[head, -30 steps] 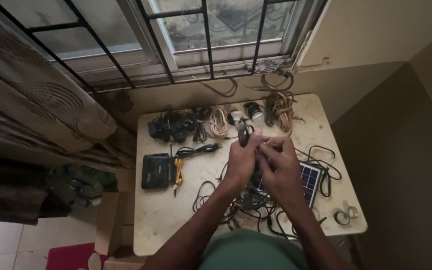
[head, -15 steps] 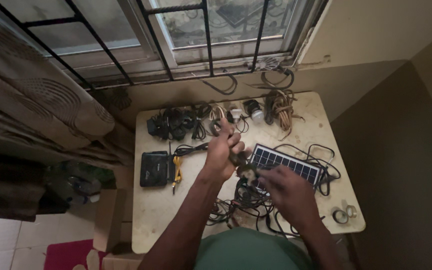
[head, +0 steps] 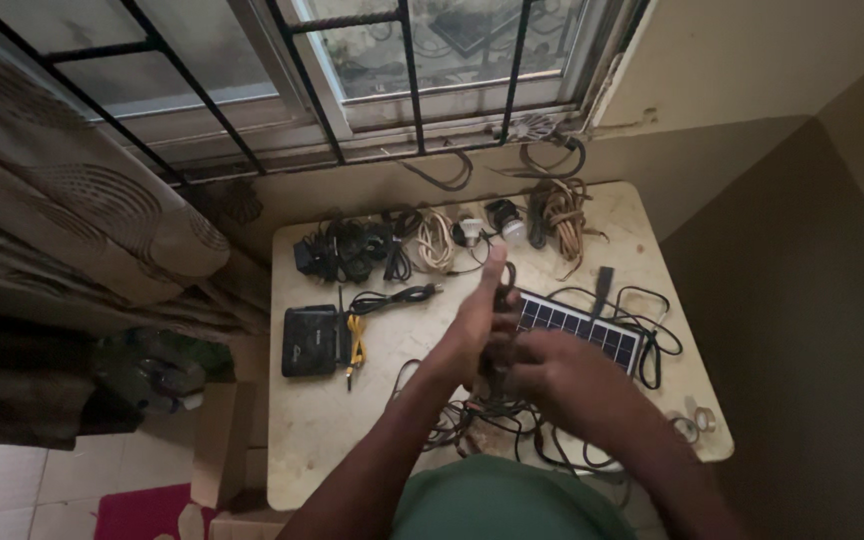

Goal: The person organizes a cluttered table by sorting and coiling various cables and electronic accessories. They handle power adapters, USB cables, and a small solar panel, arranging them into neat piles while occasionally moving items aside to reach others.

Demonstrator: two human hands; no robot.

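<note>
My left hand (head: 477, 320) stands edge-up over the middle of the table, fingers stretched toward the window. A black cable (head: 500, 300) runs along its palm side and loops by the fingertips. My right hand (head: 552, 372) is closed on the same cable just to the right, touching the left hand. The cable trails down into a tangle of dark wires (head: 472, 425) at the table's near edge. A small blue solar panel (head: 584, 332) lies right behind my right hand, partly hidden by it.
On the pale table (head: 332, 440), a black box (head: 309, 341) with a yellow cable (head: 356, 340) sits left. Black adapters (head: 342, 252), a pale coiled cord (head: 437, 240), two bulbs (head: 505, 220) and a brown rope coil (head: 557, 212) line the back. Tape rolls (head: 694, 420) lie right. A barred window is beyond.
The hands drew apart and came together again. My left hand now stands with its fingers straight, and my right hand has moved up beside it on the cable. The solar panel is uncovered.
</note>
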